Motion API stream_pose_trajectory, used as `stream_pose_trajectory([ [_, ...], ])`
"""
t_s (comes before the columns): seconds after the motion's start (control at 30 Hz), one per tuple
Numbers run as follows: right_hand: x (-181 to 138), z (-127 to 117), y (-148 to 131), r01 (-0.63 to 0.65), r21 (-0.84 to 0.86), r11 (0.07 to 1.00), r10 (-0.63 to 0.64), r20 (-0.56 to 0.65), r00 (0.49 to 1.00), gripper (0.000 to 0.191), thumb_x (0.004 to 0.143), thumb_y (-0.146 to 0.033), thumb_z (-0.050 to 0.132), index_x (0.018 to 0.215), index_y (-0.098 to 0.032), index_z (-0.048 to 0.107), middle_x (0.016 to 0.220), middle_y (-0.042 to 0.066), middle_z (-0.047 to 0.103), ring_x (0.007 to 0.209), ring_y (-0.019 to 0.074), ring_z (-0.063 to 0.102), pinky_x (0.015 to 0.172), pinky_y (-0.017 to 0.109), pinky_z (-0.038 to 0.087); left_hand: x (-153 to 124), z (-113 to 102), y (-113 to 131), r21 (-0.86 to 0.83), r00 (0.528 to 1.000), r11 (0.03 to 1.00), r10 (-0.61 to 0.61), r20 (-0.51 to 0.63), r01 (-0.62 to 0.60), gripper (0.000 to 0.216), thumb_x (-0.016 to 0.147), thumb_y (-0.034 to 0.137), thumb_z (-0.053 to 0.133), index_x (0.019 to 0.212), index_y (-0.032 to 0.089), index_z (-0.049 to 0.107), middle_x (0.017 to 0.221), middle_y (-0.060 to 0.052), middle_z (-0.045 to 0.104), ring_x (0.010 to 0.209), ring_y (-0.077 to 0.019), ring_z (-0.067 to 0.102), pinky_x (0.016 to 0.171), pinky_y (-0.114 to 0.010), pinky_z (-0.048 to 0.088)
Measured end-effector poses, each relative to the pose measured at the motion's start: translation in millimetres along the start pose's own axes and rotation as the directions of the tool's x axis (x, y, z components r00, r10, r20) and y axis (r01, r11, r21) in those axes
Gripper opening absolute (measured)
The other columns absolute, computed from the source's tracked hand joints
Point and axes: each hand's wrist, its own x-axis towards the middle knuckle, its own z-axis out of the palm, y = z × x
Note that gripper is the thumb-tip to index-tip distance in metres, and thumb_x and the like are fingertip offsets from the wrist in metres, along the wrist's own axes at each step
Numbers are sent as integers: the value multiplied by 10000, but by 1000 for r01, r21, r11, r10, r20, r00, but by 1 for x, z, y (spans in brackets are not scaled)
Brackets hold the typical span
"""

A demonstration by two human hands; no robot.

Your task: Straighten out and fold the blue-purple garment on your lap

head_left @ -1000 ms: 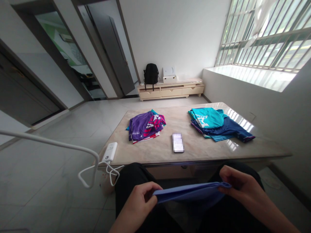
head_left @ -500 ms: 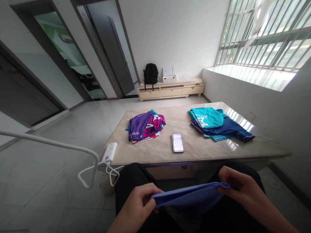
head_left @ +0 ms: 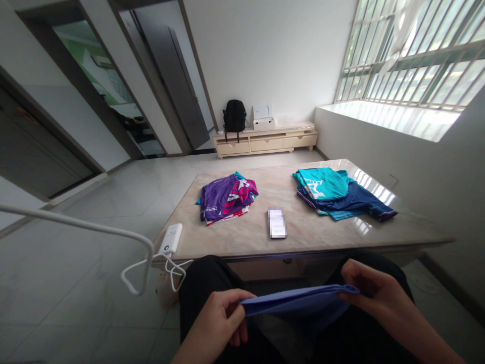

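A piece of blue-violet fabric point(head_left: 295, 303) is stretched between my hands above my lap, its upper edge folded over. My left hand point(head_left: 222, 316) pinches one end between thumb and fingers. The other end is gripped by my right hand point(head_left: 369, 288), closed near the rolled corner. The lower part of the fabric hangs in shadow between my knees, so its full shape is hidden. Beyond my hands, on the table, lie a pile of purple and pink clothes point(head_left: 223, 199) at left and a pile of turquoise and navy clothes point(head_left: 326, 184) at right.
A phone point(head_left: 277, 223) with a blurred screen lies near the front edge of the marble-patterned table point(head_left: 235, 242). A white power bank point(head_left: 172, 237) with a cable sits at the left corner. A white bent tube point(head_left: 94, 222) crosses at left. A black backpack point(head_left: 235, 116) rests on a low cabinet.
My left hand has shifted slightly to the right along the fabric's end, and its lower fingers now show more below. The right hand and the clothes piles look the same.
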Motion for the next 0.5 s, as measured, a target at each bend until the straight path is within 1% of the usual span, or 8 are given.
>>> stream_pose_trajectory([
  [0.07,1,-1,-1,2,8,1000,-2,-9,1000,404,771,-444,826,719,-211,501,746,-36,409,720,153,395,635,286,331,1,0,-1,-141,998,989,43,44,-37,357,903,380,599,1049,95,755,654,-58,721,563,-182,654,557,-265,505],
  [0.17,1,-4,-4,-10,42,999,11,-16,1000,411,765,-431,835,703,-207,496,742,-34,422,716,147,403,629,275,341,1,-2,-1,-287,982,951,152,111,-115,333,910,408,679,1035,108,752,884,-114,789,814,-237,738,762,-323,573],
  [0.23,0,-5,-4,-35,85,996,36,-12,999,409,754,-428,847,712,-204,508,721,-41,427,691,133,402,605,258,338,1,-4,-2,-321,970,937,192,149,-136,333,859,353,777,1114,142,743,1035,-109,793,970,-251,735,868,-322,560],
  [0.3,-2,-6,-2,-95,127,987,96,-4,995,404,744,-444,856,745,-206,530,681,-54,436,627,109,392,549,234,314,1,-5,-2,-292,970,947,186,156,-135,383,797,282,846,1150,176,741,1096,-84,790,1027,-246,727,906,-300,543],
  [0.33,-4,-7,1,-130,143,981,132,2,991,408,740,-460,858,765,-207,539,659,-61,445,589,96,388,518,221,299,2,-4,-2,-254,974,957,179,140,-139,360,793,269,850,1128,179,753,1085,-77,794,1020,-242,729,901,-290,542],
  [0.4,-6,-7,7,-192,153,969,194,4,981,418,741,-495,853,795,-209,553,620,-69,476,518,78,404,470,199,292,9,-2,-1,-158,980,973,183,78,-169,240,862,314,790,1050,166,780,988,-71,803,934,-225,740,842,-275,552],
  [0.43,-5,-7,9,-207,147,967,209,2,978,419,748,-512,844,807,-209,561,611,-67,502,493,79,439,455,193,312,15,0,1,-117,979,974,199,36,-193,229,907,355,737,1016,159,785,913,-67,801,862,-213,740,787,-268,556],
  [0.5,5,-10,7,-204,128,971,206,-4,979,418,763,-538,826,833,-209,579,607,-56,558,474,105,542,442,199,387,36,2,10,-65,965,964,256,-51,-259,310,962,433,646,954,151,777,747,-49,772,691,-189,718,650,-257,550],
])
